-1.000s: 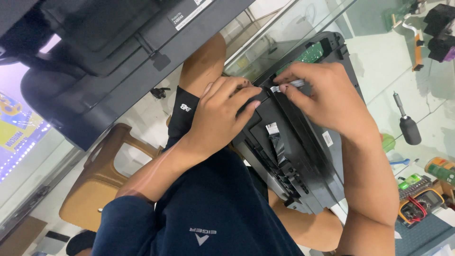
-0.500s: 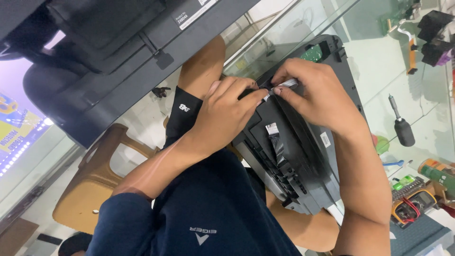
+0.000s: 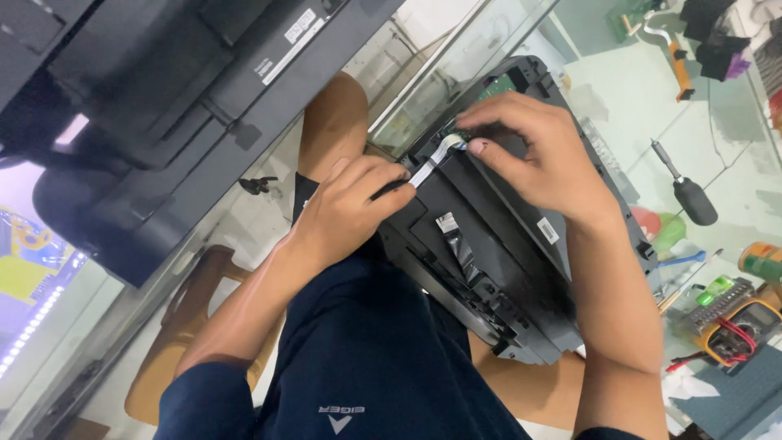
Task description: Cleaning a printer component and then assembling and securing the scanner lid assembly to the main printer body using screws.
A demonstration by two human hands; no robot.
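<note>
Head view — I log a black printer chassis (image 3: 497,269) resting on the person's lap, its far end against the glass tabletop (image 3: 619,98). White flat ribbon cable (image 3: 429,167) runs across the chassis's upper face, near the end toward the tabletop. Left hand (image 3: 346,216): grip closed, fingers pinching the cable's near end against the chassis edge. Right hand (image 3: 542,159): fingers curled, thumb pressing the cable's far end at the green circuit board (image 3: 497,84); I cannot tell whether it pinches or only pushes.

Beyond the chassis on the tabletop: black-handled screwdriver (image 3: 688,191), yellow multimeter (image 3: 745,326) with red leads.

Risks, my judgement — the cable could kink or tear if both hands pull apart; a skewed entry could bend its contacts; the unsupported chassis might slide off the lap if pressed hard.
</note>
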